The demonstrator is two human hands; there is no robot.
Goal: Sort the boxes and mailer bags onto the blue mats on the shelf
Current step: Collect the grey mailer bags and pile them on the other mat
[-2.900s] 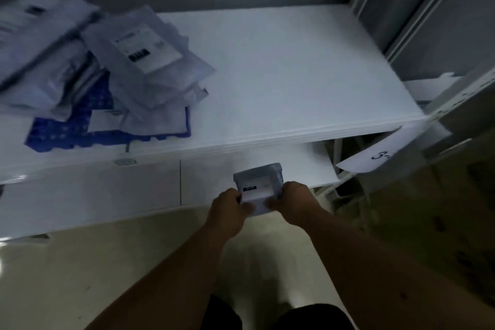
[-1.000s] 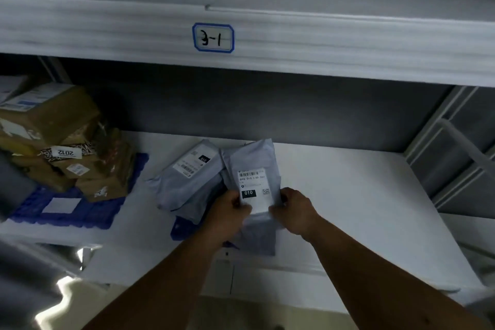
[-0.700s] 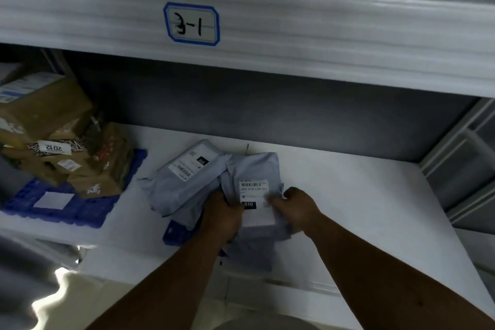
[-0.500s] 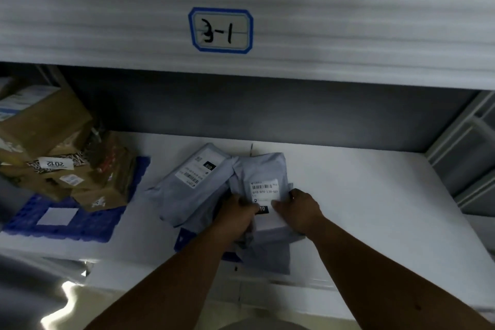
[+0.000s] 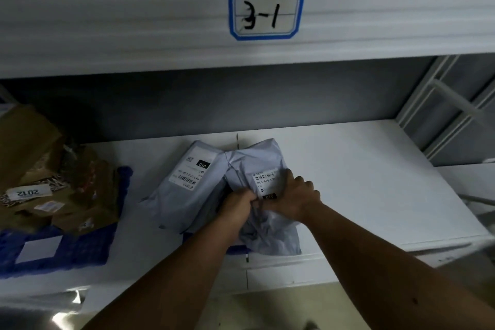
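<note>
Two grey mailer bags (image 5: 254,169) overlap on the blue mat (image 5: 235,248).

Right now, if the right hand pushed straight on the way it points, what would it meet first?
The right hand already rests on the grey mailer bag, pointing up-left; farther on, likely the second mailer bag. Depth is unclear.

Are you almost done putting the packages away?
Partly. Done: brown boxes sit stacked on the left blue mat, and one grey mailer lies on the middle mat, which barely shows. In hand: both hands, left and right, grip a second mailer beside it. Left: letting go. Any packages still waiting are out of view.
</note>
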